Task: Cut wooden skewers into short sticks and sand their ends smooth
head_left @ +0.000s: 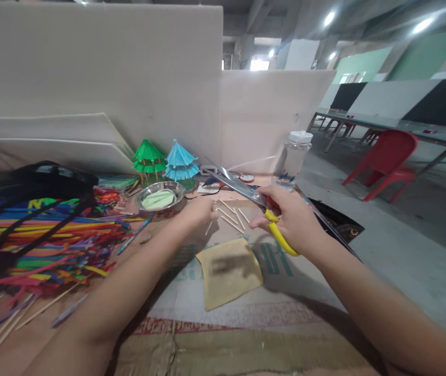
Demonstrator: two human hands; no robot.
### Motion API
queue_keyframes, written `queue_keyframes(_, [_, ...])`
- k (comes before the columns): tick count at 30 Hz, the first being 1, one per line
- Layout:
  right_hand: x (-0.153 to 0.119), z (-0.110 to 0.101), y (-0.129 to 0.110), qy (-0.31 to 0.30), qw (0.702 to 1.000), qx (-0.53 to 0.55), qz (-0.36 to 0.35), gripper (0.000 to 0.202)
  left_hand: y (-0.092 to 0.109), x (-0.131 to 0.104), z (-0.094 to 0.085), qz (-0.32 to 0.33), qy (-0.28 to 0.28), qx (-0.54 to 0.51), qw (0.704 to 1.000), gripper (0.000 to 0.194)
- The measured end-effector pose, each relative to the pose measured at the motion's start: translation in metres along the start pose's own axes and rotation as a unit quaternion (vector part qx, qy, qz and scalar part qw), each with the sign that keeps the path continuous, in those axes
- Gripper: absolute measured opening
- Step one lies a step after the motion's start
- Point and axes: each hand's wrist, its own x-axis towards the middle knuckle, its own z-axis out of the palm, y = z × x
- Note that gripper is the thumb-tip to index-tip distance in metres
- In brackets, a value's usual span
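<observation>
My right hand (pixel 293 216) grips a pair of scissors (pixel 242 188) by the yellow handles, with the blades spread and pointing to the upper left. Fingers of my left hand (pixel 201 213) are pinched together beside several short wooden sticks (pixel 233 215). A thin stick (pixel 209 227) pokes out below those fingers and appears to be held in them; the rest of it is hidden. Nearer me, a square yellowish sheet (pixel 231 271) lies on the printed cardboard (pixel 285 324), with a shadow across it.
On the left are colourful pipe cleaners (pixel 43 235) under a black bag (pixel 50 180). A metal bowl (pixel 179 196) stands before green (pixel 148 154) and blue paper-roofed models (pixel 181 159). A clear bottle (pixel 291 159) is at the back right; white boards (pixel 97 78) stand behind. A red chair (pixel 387 162) is beyond.
</observation>
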Motion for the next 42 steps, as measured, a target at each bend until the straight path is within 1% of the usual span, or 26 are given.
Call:
queue_keyframes(2, [0.000, -0.001, 0.000, 0.001, 1.000, 0.001, 0.000, 0.059, -0.005, -0.012, -0.014, 0.007, -0.035, -0.057, 0.998, 0.024])
queue_keyframes(4, [0.000, -0.001, 0.001, 0.002, 1.000, -0.001, 0.004, 0.060, -0.009, -0.025, -0.024, 0.015, -0.050, -0.115, 0.992, 0.025])
queue_keyframes(6, [0.000, -0.001, 0.001, -0.001, 1.000, -0.006, 0.006, 0.062, -0.009, -0.037, -0.028, 0.023, -0.047, -0.160, 0.986, 0.028])
queue_keyframes(8, [0.001, 0.000, 0.001, -0.004, 1.000, -0.010, 0.007, 0.062, -0.006, -0.047, -0.028, 0.034, -0.032, -0.193, 0.980, 0.033])
queue_keyframes(11, [0.001, 0.002, 0.000, -0.004, 1.000, -0.008, 0.002, 0.064, 0.004, -0.060, -0.026, 0.068, 0.012, -0.234, 0.970, 0.029])
queue_keyframes(14, [0.000, 0.003, -0.003, 0.000, 1.000, 0.006, -0.017, 0.066, 0.016, -0.075, -0.028, 0.133, 0.090, -0.305, 0.939, 0.024])
queue_keyframes(16, [-0.001, 0.003, -0.006, 0.003, 0.999, 0.017, -0.030, 0.070, 0.022, -0.086, -0.030, 0.145, 0.131, -0.355, 0.914, 0.021])
queue_keyframes(18, [-0.001, 0.003, -0.010, -0.003, 0.999, 0.029, -0.038, 0.075, 0.026, -0.095, -0.030, 0.142, 0.151, -0.380, 0.902, 0.020])
queue_keyframes(23, [-0.003, 0.004, -0.020, -0.048, 0.996, 0.055, -0.047, 0.083, 0.025, -0.107, -0.031, 0.179, 0.196, -0.359, 0.895, 0.018])
queue_keyframes(26, [-0.003, 0.007, -0.022, -0.038, 0.996, 0.049, -0.066, 0.078, 0.026, -0.110, -0.034, 0.193, 0.221, -0.318, 0.901, 0.016])
queue_keyframes(29, [-0.004, 0.010, -0.022, -0.029, 0.996, 0.036, -0.080, 0.074, 0.030, -0.112, -0.038, 0.226, 0.239, -0.268, 0.906, 0.015])
queue_keyframes(33, [-0.006, 0.013, -0.021, -0.031, 0.995, 0.034, -0.086, 0.073, 0.034, -0.114, -0.040, 0.244, 0.243, -0.250, 0.905, 0.014])
queue_keyframes(37, [-0.010, 0.012, -0.021, -0.047, 0.996, 0.033, -0.075, 0.073, 0.035, -0.113, -0.040, 0.263, 0.240, -0.253, 0.900, 0.017])
queue_keyframes(40, [-0.011, 0.011, -0.022, -0.066, 0.995, 0.037, -0.066, 0.070, 0.034, -0.113, -0.039, 0.268, 0.248, -0.247, 0.898, 0.017])
queue_keyframes(42, [-0.010, 0.011, -0.023, -0.064, 0.994, 0.038, -0.074, 0.068, 0.033, -0.113, -0.039, 0.272, 0.257, -0.236, 0.897, 0.016])
